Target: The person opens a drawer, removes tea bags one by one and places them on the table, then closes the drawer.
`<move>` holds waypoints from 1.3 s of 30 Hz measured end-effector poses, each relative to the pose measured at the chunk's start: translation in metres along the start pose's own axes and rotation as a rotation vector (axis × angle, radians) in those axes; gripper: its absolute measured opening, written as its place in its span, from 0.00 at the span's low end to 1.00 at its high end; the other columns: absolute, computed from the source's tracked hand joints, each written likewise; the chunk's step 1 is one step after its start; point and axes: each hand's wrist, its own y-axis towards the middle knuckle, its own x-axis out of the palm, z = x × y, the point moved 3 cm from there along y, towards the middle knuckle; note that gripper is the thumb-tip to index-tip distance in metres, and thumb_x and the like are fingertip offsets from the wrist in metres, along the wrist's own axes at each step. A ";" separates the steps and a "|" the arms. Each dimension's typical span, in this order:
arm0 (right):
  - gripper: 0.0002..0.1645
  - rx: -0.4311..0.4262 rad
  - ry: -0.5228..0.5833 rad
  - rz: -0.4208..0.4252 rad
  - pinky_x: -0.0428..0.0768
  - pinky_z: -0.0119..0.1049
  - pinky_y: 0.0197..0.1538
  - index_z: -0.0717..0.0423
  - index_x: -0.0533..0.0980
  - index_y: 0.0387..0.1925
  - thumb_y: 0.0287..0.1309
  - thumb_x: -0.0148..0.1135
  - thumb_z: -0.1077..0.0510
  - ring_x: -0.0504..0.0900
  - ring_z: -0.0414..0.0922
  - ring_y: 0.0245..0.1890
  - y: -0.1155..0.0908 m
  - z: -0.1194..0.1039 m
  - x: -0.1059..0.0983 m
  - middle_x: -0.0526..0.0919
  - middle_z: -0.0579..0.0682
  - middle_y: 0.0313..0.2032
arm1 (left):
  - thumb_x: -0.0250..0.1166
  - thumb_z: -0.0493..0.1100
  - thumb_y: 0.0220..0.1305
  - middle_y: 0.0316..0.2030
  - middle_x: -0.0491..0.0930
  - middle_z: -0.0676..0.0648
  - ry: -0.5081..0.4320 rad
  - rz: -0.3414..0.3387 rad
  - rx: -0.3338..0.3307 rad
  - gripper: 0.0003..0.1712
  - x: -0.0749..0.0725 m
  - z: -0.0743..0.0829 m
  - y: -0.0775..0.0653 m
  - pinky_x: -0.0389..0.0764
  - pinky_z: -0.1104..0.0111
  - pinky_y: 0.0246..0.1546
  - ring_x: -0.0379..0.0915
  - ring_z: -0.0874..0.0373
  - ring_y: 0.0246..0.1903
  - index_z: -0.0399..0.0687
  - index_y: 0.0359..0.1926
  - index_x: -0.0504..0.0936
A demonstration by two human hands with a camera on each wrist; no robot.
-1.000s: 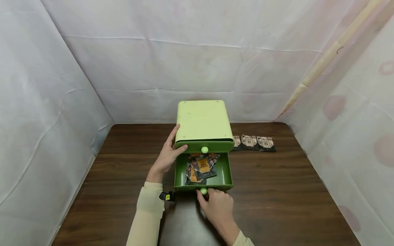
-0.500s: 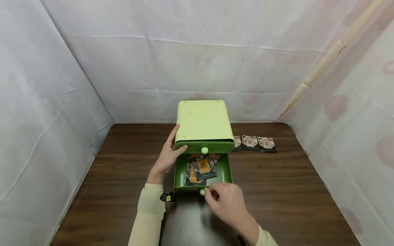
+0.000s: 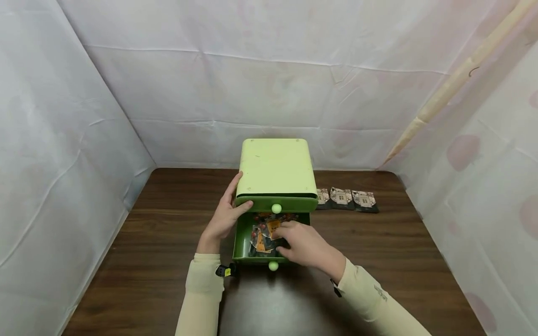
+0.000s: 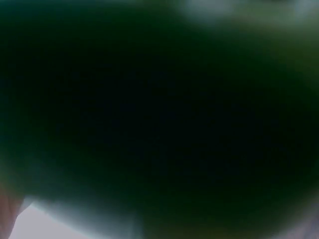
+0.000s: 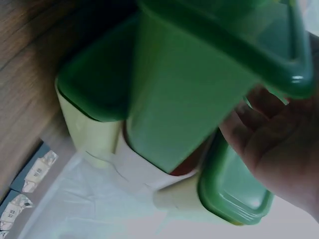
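A small light-green drawer cabinet (image 3: 276, 165) stands on the table, its middle drawer (image 3: 243, 242) pulled out. Several dark packets with orange labels (image 3: 261, 246) lie in that drawer, overlapping. My left hand (image 3: 222, 219) braces the cabinet's left front corner, fingers straight along the side and thumb on the top drawer's front (image 3: 256, 204). Reaching over the drawer's right front, my right hand (image 3: 303, 245) has its bent fingertips at the upper packet, thumb apart from them. In the right wrist view that hand (image 5: 279, 134) is partly hidden by the drawer wall (image 5: 184, 89).
Three dark packets with pale tops (image 3: 342, 198) lie in a row right of the cabinet, the leftmost partly covered by it. A bottom drawer (image 5: 94, 74) is closed. White sheets (image 3: 269, 88) hang behind the brown table (image 3: 386, 252) and at its sides.
My right hand has let go of the middle drawer's round knob and moved up and over the drawer front to the packets inside. The left hand keeps its place on the cabinet.
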 end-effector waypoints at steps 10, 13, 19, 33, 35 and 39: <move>0.46 -0.023 -0.084 -0.158 0.74 0.50 0.52 0.50 0.63 0.65 0.44 0.73 0.53 0.70 0.49 0.56 0.020 0.014 0.015 0.66 0.52 0.64 | 0.59 0.40 0.65 0.71 0.41 0.56 -0.010 -0.019 -0.007 0.45 0.003 -0.005 0.005 0.74 0.50 0.50 0.57 0.49 0.62 0.73 0.71 0.43; 0.48 -0.037 -0.099 -0.186 0.75 0.48 0.48 0.49 0.59 0.68 0.45 0.71 0.56 0.71 0.49 0.54 0.027 0.014 0.023 0.63 0.51 0.65 | 0.59 0.41 0.65 0.71 0.40 0.57 0.006 -0.003 -0.014 0.45 0.001 -0.003 0.000 0.71 0.47 0.52 0.56 0.50 0.63 0.73 0.71 0.43; 0.47 -0.082 -0.162 -0.157 0.75 0.48 0.47 0.49 0.61 0.67 0.44 0.70 0.59 0.70 0.49 0.55 0.034 0.014 0.032 0.63 0.51 0.66 | 0.58 0.41 0.65 0.71 0.38 0.58 0.016 -0.003 -0.003 0.45 0.000 0.002 -0.002 0.72 0.51 0.52 0.55 0.51 0.63 0.72 0.72 0.42; 0.21 -0.060 -0.284 0.099 0.78 0.39 0.33 0.47 0.75 0.52 0.55 0.60 0.63 0.77 0.42 0.30 0.036 0.010 0.034 0.82 0.45 0.37 | 0.57 0.40 0.66 0.71 0.40 0.56 0.023 -0.015 0.006 0.44 -0.001 0.001 0.003 0.73 0.55 0.52 0.56 0.50 0.63 0.72 0.72 0.42; 0.19 -0.035 -0.270 0.111 0.76 0.38 0.29 0.46 0.77 0.48 0.54 0.62 0.63 0.77 0.41 0.27 0.035 0.010 0.032 0.82 0.44 0.33 | 0.57 0.40 0.66 0.71 0.41 0.55 0.020 -0.017 0.005 0.44 -0.001 0.000 0.003 0.73 0.55 0.52 0.57 0.50 0.62 0.72 0.72 0.42; 0.19 -0.002 -0.278 0.121 0.77 0.37 0.28 0.44 0.79 0.46 0.52 0.63 0.63 0.78 0.41 0.30 0.032 0.010 0.028 0.83 0.42 0.34 | 0.57 0.39 0.65 0.71 0.41 0.55 0.012 -0.014 0.006 0.44 -0.002 -0.001 0.002 0.73 0.57 0.52 0.58 0.50 0.62 0.72 0.72 0.42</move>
